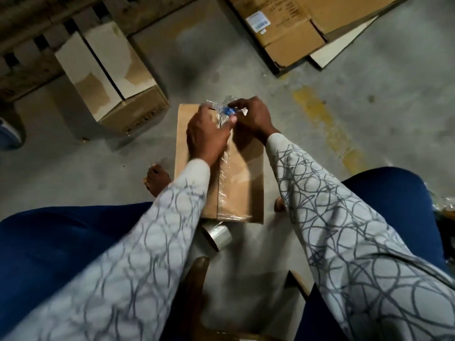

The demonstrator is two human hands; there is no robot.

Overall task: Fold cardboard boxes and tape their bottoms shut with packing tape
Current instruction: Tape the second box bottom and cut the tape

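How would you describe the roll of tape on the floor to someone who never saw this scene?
Look at the taped brown cardboard box in the middle of the grey floor. Just beyond its near edge, towards the person, lies the roll of tape on its side. It is the only small shiny cylinder there; its neighbours are flat brown cardboard.

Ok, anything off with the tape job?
Yes: the tape along the box seam is wrinkled and bunches into a crumpled wad at the far end, where the left hand and right hand pinch it.

Two hands (206,134) (254,116), two folded boxes (248,173) (110,70), one flattened box (290,38), one tape roll (218,236).
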